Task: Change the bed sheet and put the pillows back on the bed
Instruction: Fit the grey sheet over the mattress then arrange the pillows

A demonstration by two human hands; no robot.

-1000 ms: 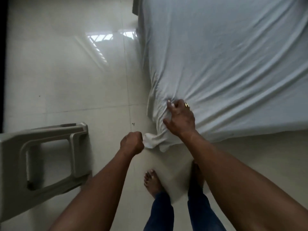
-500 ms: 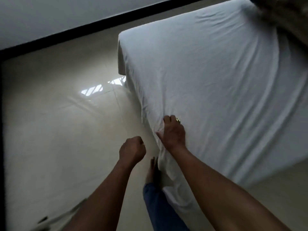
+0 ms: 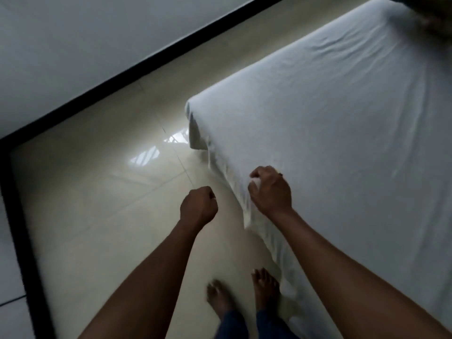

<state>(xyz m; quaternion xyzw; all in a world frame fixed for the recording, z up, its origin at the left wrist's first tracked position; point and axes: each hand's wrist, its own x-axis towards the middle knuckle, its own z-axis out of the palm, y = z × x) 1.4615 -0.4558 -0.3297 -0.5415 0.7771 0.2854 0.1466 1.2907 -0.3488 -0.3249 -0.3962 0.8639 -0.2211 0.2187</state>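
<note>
A white bed sheet [image 3: 330, 133] covers the mattress, which fills the right half of the head view. Its loose edge hangs down the near side of the bed. My right hand [image 3: 270, 189] sits at that edge with the fingers curled around a pinch of the sheet. My left hand [image 3: 198, 206] hovers over the floor just left of the bed, closed in a fist with nothing visible in it. A dark, blurred shape [image 3: 435, 13] lies at the far top right of the bed; I cannot tell whether it is a pillow.
Glossy cream floor tiles [image 3: 102, 204] spread to the left of the bed. A black skirting band [image 3: 137, 64] runs along the pale wall at the back and left. My bare feet [image 3: 242, 292] stand close to the bed's side.
The view has swung up and along the bed, so the plastic chair is out of sight. My right hand has shifted along the sheet edge and curled around it. The left fist stays closed.
</note>
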